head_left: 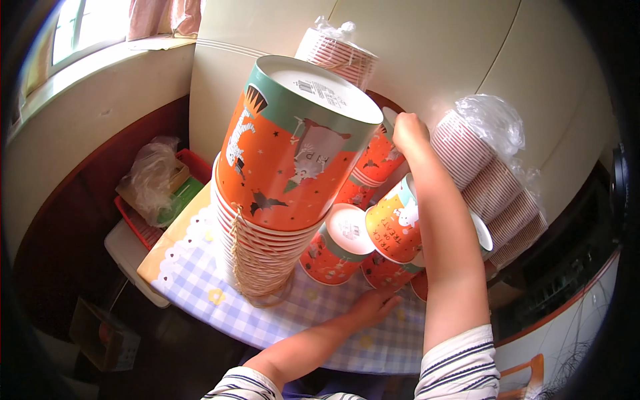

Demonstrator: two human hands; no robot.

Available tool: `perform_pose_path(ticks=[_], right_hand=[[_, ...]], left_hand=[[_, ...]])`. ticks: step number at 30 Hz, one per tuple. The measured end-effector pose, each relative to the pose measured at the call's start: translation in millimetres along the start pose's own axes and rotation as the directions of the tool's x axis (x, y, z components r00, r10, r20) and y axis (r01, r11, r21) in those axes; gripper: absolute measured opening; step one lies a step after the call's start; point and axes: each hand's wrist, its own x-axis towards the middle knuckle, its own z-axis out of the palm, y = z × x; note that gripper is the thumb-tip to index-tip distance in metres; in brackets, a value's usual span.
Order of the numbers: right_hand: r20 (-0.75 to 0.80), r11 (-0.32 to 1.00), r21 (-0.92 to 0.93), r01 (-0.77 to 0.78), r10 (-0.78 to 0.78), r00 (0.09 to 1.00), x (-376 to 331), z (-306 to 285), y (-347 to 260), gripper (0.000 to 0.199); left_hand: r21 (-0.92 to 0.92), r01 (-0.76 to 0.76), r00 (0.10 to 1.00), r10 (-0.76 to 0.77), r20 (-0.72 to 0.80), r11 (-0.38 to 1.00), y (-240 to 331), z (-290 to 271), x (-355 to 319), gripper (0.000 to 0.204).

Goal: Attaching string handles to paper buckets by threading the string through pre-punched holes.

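R hand (409, 133) curled at glossy cyl. tub (379, 160), grip unclear; L hand (371, 309) loosely spread over checked cloth (393, 348).

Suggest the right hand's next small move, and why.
Probably make sure the right hand has a firm hold on the far orange bucket before shifting it. The hand is at its upper edge, the bucket sits above a lower bucket, and the left hand is away from it, giving no support. The fingertips are hidden.
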Motion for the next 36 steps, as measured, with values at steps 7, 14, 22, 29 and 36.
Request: perform_pose_path(ticks=[7, 14, 22, 29, 36], right_hand=[[-0.129, 0.995, 0.093, 0.040, -0.027, 0.991, 11.1, -8.9, 31.6, 0.016], [-0.087, 0.997, 0.049, 0.068, -0.063, 0.994, 4.7, -10.5, 31.3, 0.019], [-0.151, 0.996, 0.012, 0.091, -0.088, 0.985, 4.5, -12.8, 33.2, 0.018], [-0.382, 0.983, 0.106, 0.152, -0.100, 0.919, -19.2, -76.4, 72.0, 0.012], [-0.369, 0.978, 0.056, 0.199, -0.165, 0.915, -101.5, -178.5, 123.8, 0.017]], left_hand=[[0.028, 0.005, 1.000, -0.005, -0.015, 1.000, 0.0, 1.7, 0.5, 0.026], [0.025, -0.011, 0.999, 0.012, -0.033, 1.000, 1.0, -1.0, -0.4, 0.028], [0.051, -0.020, 1.000, 0.021, -0.008, 0.998, 1.0, -0.9, 0.2, 0.026], [0.019, -0.004, 0.999, 0.005, -0.049, 1.000, 2.9, 3.9, -2.4, 0.028], [0.084, 0.001, 0.999, 0.003, -0.044, 0.996, -1.0, 1.2, -0.9, 0.028]])
